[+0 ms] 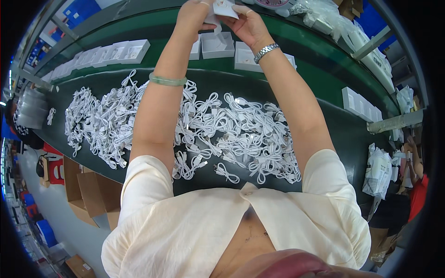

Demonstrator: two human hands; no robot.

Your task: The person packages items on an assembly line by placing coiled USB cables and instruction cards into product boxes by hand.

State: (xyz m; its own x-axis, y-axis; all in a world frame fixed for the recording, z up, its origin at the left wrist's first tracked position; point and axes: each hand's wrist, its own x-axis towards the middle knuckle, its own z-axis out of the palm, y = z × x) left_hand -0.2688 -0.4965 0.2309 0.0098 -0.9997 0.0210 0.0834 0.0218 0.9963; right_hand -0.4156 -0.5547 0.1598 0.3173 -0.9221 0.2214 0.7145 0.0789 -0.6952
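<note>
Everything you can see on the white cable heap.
The white cable heap is a loose tangle of many small looped bundles, smooth and plastic-looking, with some shiny metal plugs showing. It spreads left to right across the dark table, with a few bundles apart at its edges. The arms hide parts of it. The left hand and right hand are beyond it, not touching.

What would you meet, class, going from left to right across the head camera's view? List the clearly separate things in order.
Clear plastic stack → lone cable bundle → open cardboard box → green bangle → open white box → metal wristband → wrapped white package.
</note>
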